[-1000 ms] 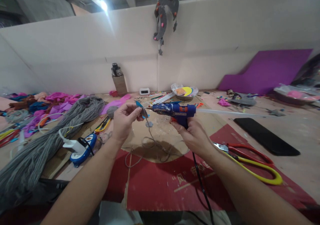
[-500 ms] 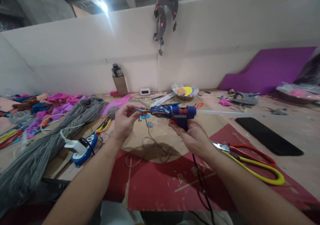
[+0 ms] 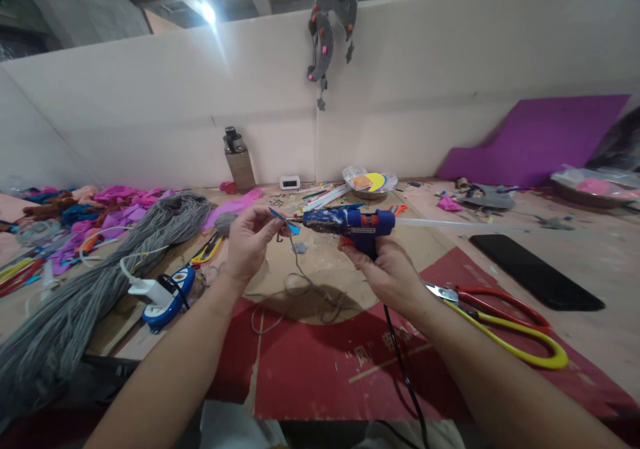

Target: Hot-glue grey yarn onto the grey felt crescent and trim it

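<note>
My right hand (image 3: 385, 262) is wrapped round the handle of a blue hot glue gun (image 3: 327, 221). A long clear glue stick (image 3: 440, 223) sticks out of its back, and its nozzle points left. My left hand (image 3: 251, 239) is closed in a pinch on a small flat blue piece (image 3: 277, 216), right by the nozzle tip. Grey yarn (image 3: 300, 266) hangs from these fingers and lies in loose loops on the cardboard below. Whether the nozzle touches the piece I cannot tell.
Red-and-yellow-handled pliers (image 3: 493, 316) and a black phone (image 3: 537, 272) lie at right. A grey yarn bundle (image 3: 110, 272) and a blue power strip (image 3: 169, 299) are at left. The gun's black cord (image 3: 400, 362) runs off the front edge.
My left fingers have tilted the small piece, so its blue face now shows. The glue gun has shifted slightly to the right.
</note>
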A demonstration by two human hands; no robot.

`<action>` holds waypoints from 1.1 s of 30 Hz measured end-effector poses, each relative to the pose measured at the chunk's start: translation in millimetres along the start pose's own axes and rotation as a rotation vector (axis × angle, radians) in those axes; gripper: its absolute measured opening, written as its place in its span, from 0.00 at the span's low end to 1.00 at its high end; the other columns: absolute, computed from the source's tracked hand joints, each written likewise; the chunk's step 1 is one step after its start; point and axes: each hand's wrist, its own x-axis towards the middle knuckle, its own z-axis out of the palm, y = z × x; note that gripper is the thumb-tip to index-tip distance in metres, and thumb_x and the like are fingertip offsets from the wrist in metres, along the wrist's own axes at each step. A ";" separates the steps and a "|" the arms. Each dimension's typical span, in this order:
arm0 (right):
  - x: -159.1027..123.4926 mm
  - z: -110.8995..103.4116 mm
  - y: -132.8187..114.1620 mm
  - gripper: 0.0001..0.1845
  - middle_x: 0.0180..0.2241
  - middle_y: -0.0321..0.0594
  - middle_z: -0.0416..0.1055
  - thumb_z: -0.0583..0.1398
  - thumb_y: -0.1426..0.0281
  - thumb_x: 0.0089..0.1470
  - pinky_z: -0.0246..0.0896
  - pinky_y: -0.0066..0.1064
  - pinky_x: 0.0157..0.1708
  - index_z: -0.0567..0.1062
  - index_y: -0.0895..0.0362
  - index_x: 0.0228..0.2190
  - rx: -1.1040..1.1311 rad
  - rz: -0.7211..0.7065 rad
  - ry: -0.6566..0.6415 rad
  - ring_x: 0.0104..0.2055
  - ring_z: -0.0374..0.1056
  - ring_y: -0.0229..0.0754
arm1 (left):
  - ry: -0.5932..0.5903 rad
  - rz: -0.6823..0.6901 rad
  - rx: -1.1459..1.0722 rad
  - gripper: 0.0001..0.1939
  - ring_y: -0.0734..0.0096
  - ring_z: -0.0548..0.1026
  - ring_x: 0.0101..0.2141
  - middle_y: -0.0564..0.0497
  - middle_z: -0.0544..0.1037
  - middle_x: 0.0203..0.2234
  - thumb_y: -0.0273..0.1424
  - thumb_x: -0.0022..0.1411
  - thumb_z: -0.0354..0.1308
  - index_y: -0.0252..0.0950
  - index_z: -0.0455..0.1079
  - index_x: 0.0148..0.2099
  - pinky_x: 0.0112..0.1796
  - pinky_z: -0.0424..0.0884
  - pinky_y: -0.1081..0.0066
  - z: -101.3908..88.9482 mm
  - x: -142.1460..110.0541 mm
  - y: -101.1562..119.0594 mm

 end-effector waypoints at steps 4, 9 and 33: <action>-1.0 0.0 2.4 0.13 0.24 0.40 0.70 0.57 0.59 0.58 0.64 0.35 0.33 0.75 0.55 0.30 -0.021 0.017 0.000 0.33 0.68 0.46 | 0.037 -0.101 0.066 0.11 0.74 0.75 0.20 0.51 0.79 0.23 0.35 0.52 0.70 0.35 0.73 0.33 0.23 0.72 0.74 1.2 -3.2 3.8; -1.0 -0.6 5.1 0.13 0.25 0.40 0.71 0.57 0.60 0.59 0.64 0.36 0.36 0.75 0.55 0.32 -0.066 0.004 -0.002 0.35 0.69 0.47 | 0.052 -0.139 0.081 0.11 0.75 0.73 0.17 0.52 0.77 0.20 0.34 0.51 0.70 0.34 0.73 0.32 0.19 0.68 0.76 2.8 -3.9 5.7; 0.3 -1.2 0.4 0.13 0.24 0.39 0.68 0.56 0.60 0.59 0.63 0.36 0.35 0.71 0.54 0.27 -0.080 -0.001 0.011 0.34 0.67 0.46 | 0.041 -0.145 0.018 0.10 0.75 0.72 0.17 0.52 0.77 0.19 0.33 0.50 0.70 0.34 0.73 0.31 0.19 0.67 0.76 2.9 -1.5 7.2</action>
